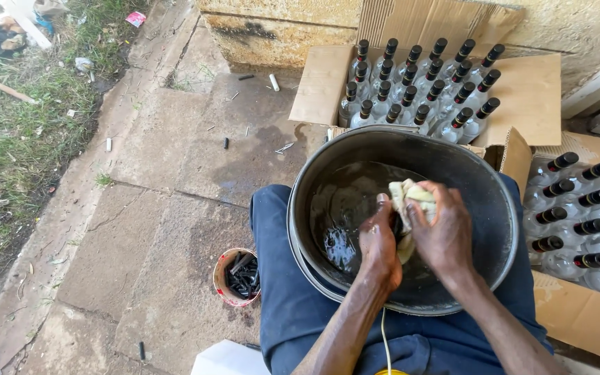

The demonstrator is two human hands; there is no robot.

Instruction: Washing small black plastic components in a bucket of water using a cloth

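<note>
Both hands work inside a large round dark metal basin (300, 208) resting on the person's lap, with shallow water at its bottom. The right hand (444, 232) clutches a pale yellowish wet cloth (411, 198); the left hand (380, 248) grips a dark object (mostly hidden) under that cloth. Two open brown cardboard boxes (529, 97) of clear glass bottles with black caps (421, 87) stand ahead and right. A small red-rimmed tub of black caps (239, 276) sits on the paving.

head view | worn on person's head | faces steeply down, close over lap and basin (300, 229) | single view, nothing shared
</note>
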